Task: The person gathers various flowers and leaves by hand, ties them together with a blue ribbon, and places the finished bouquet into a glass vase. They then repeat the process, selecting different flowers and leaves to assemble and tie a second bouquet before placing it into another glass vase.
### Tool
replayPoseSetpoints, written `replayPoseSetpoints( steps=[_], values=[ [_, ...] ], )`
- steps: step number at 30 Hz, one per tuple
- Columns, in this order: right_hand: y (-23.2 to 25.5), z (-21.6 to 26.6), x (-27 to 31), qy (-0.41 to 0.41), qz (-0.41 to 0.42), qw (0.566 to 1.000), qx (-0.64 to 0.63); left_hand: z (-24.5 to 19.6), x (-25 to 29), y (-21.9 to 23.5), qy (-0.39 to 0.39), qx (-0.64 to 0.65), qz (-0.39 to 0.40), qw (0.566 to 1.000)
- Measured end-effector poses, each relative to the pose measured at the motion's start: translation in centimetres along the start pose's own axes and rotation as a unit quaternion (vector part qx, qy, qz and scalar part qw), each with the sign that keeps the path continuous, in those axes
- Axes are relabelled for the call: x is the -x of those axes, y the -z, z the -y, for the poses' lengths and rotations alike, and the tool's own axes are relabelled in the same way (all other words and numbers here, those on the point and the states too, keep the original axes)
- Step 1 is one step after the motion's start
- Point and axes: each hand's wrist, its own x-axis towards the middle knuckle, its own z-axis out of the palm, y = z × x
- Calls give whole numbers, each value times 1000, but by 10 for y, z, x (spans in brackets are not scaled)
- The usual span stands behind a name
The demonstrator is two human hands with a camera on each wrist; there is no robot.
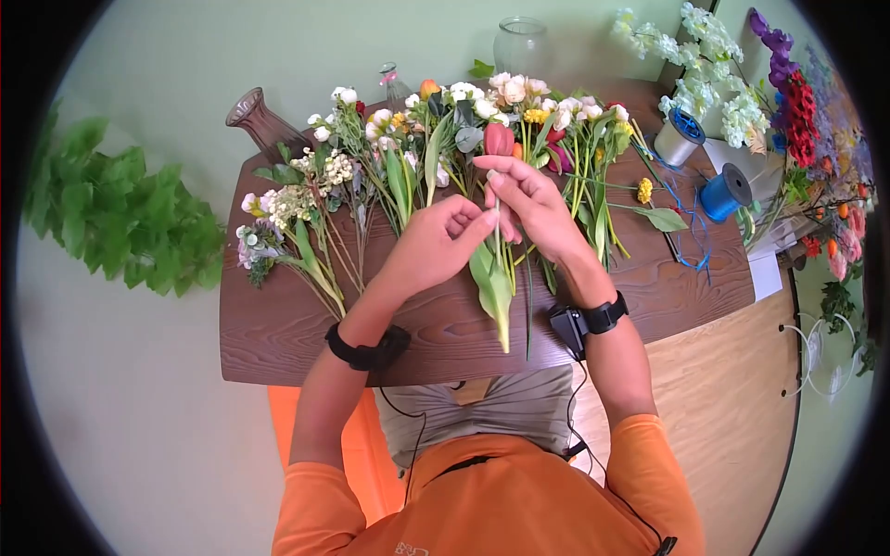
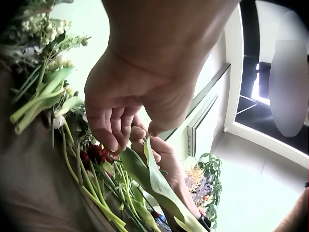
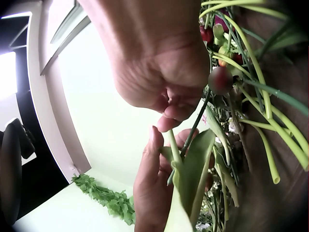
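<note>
A tulip with a dusky red bloom is held upright in front of the body, its broad green leaf hanging below the hands. My right hand pinches the stem between thumb and fingers just beneath the bloom. Slightly lower, my left hand has thumb and fingertips curled at the same stem. In the right wrist view, the pale stem runs down from the right fingertips past the left thumb. The left wrist view shows the leaf sloping away under the left fingertips.
Many cut flowers lie across the dark wooden table, blooms toward the wall. Glass vases stand along the back. At the right are a clear spool, a blue ribbon spool and loose blue cord. Leafy garland hangs left.
</note>
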Motion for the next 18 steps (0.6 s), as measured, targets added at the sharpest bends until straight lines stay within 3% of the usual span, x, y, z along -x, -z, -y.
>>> replayPoseSetpoints(
  steps=[2,4,8,9,11,12,14,18],
  values=[
    [2,-7,-3,-12,-30,999,2,9,0,-5,5,12,33,999],
    [3,-8,-2,-15,-33,999,3,14,2,-10,71,57,70,993],
    [-3,-8,-2,29,-49,998,32,24,4,-15,100,156,46,982],
    [0,-13,-4,85,-126,975,162,28,5,-16,99,156,46,982],
    [8,-11,-6,158,-272,871,378,37,9,-17,79,208,-10,975],
    [14,-7,-6,158,-272,871,378,41,10,-16,79,208,-9,975],
    [21,5,-4,-41,-199,841,502,45,14,-13,88,201,-18,975],
    [11,-6,-1,-129,-140,914,359,44,20,-18,88,182,-29,979]
  ],
)
